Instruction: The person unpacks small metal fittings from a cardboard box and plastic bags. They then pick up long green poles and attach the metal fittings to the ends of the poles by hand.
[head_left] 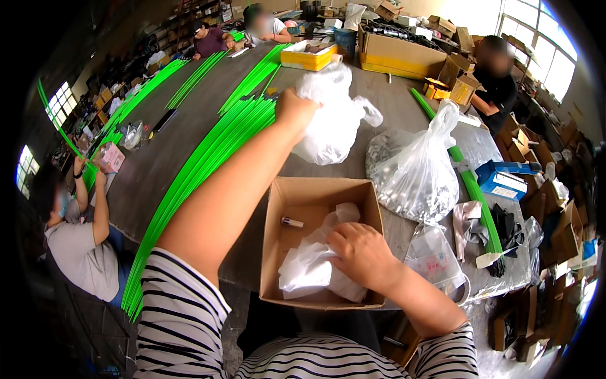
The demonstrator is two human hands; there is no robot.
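My left hand [295, 114] reaches out over the table and is closed on the side of a bulging white plastic bag [328, 123]; its fingertips are partly hidden by the bag. My right hand [361, 251] is inside an open cardboard box [275, 237] at the near table edge. Its fingers are bent together on crumpled thin white plastic [309, 268] lying in the box. A small white cylindrical piece [292, 222] rests on the box bottom, left of that plastic. Right of the box stands a large clear bag [416, 180] of small metallic-looking parts, its top gathered upward.
Long bundles of bright green rods [208, 158] cover the table's left side; another bundle [475, 196] lies at the right. A yellow tray [308, 58] and a big carton [401, 54] stand at the back. A blue box [503, 180] sits far right. Several people work around the table.
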